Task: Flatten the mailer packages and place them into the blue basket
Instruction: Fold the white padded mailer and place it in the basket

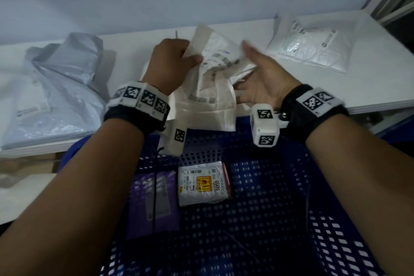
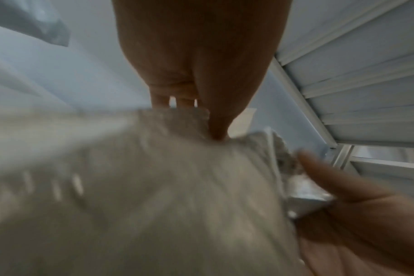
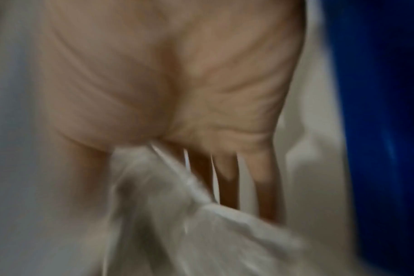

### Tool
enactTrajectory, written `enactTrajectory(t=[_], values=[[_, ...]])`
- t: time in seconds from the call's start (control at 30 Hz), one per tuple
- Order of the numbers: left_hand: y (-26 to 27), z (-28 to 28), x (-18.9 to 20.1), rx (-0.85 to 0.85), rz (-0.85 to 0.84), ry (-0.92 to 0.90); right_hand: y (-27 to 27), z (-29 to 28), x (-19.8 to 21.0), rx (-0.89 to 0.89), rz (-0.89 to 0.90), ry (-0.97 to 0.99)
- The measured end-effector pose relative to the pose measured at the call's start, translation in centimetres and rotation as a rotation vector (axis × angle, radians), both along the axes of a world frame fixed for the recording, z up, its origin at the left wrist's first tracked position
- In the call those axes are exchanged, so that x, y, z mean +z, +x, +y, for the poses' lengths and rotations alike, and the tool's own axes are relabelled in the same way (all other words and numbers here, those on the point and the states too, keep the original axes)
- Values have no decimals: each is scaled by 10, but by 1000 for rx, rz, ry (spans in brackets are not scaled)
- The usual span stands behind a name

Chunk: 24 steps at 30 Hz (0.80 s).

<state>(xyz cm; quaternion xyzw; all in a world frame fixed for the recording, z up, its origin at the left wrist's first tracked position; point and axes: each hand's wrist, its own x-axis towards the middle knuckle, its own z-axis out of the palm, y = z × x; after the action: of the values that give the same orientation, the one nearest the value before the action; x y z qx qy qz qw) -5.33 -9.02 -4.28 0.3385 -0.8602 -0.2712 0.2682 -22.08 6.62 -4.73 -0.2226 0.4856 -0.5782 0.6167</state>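
Note:
A crumpled white mailer with barcode labels hangs over the table's front edge and the far rim of the blue basket. My left hand grips its upper left corner, thumb pinching on top. My right hand lies palm up with straight fingers under the mailer's right side; both wrist views are blurred. Inside the basket lie a white labelled mailer and a purple mailer.
A large grey plastic mailer is heaped on the white table at the left. A flat white bubble mailer lies at the back right. A pale wall runs behind the table.

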Motion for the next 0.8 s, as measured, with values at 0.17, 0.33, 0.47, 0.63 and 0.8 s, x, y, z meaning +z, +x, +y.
enactTrajectory(t=[0.17,0.33,0.47,0.63,0.8], values=[[-2,12,-5,424,-120,-103,30,-17,0,-394,211,82],[-10,46,-31,441,-313,-53,47,-17,-14,-606,8,167],[1,50,-61,312,-426,93,53,-7,-13,-587,78,297],[3,34,-75,108,-216,91,47,4,-14,-458,298,408],[-6,45,-86,18,-234,37,43,16,-7,-215,481,535]])
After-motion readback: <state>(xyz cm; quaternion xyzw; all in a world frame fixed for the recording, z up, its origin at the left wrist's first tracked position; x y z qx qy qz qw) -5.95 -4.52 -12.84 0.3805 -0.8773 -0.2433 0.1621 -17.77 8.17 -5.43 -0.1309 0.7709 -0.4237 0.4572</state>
